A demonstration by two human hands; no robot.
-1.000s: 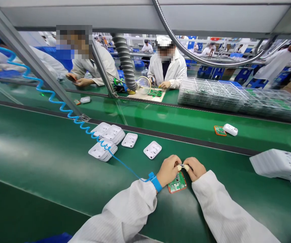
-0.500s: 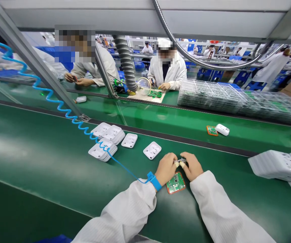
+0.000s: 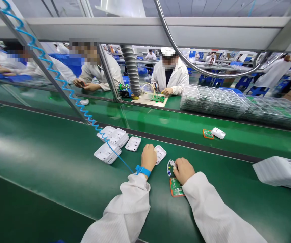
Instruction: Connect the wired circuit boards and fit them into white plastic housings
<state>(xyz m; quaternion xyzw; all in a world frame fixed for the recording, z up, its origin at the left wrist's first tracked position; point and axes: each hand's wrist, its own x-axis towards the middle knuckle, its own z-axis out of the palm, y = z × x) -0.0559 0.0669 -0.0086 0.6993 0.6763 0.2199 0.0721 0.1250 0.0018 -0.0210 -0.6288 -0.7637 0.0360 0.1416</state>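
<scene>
My left hand (image 3: 149, 157), wearing a blue wrist strap (image 3: 143, 170), is closed at the left edge of a white plastic shell (image 3: 161, 154) with small cut-outs; its fingertips are partly hidden. My right hand (image 3: 184, 169) pinches a small white part with a curved strip (image 3: 170, 168), which has a blue-marked lower end. Just below that part lies a green circuit board (image 3: 176, 187) with an orange-red rim, partly covered by my right hand and sleeve.
Stacked white shells (image 3: 107, 152) and one single shell (image 3: 133, 143) lie left. More stacked shells (image 3: 281, 170) stand right. A coiled blue cord (image 3: 67, 88) runs to my strap. Beyond the dark ledge are another board (image 3: 207, 134), a white case (image 3: 218, 133), clear trays (image 3: 211, 99) and co-workers.
My hands have parted. The left moved left and up to the white shell; the right keeps the small strip part, whose curved length now shows above the board. The view has tilted up slightly.
</scene>
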